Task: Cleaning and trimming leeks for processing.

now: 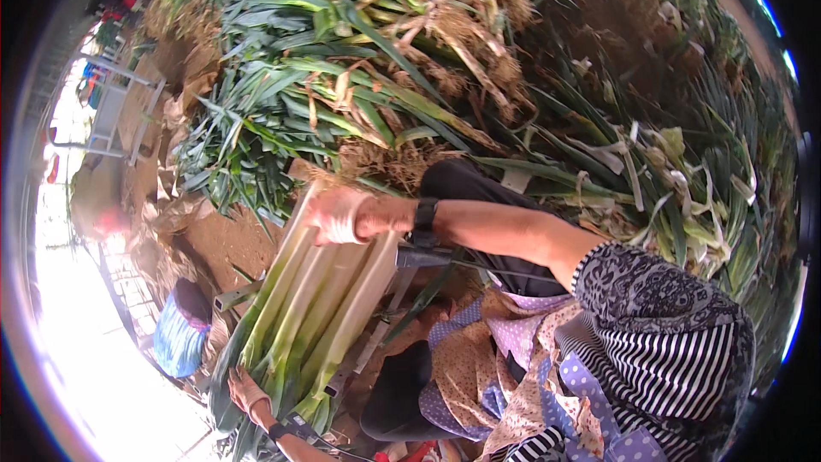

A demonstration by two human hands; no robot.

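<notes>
A bundle of long leeks [316, 308] lies slanted across a small metal stand [423, 258], white stalks up, green leaves down. My right hand [336, 216], in a pale glove with a black band on the wrist, closes over the white root ends at the top of the bundle. My left hand [246, 392], also with a black wrist band, grips the green leaf end at the bottom. My striped sleeve [684, 351] and a dotted patchwork apron [513, 368] fill the lower right.
Big heaps of uncleaned leeks with roots and earth [359, 60] lie beyond the bundle. Trimmed leaves and peelings [676, 197] are piled on the right. A blue sack [180, 338] sits on the dirt floor at the left, with metal racks [115, 111] further off.
</notes>
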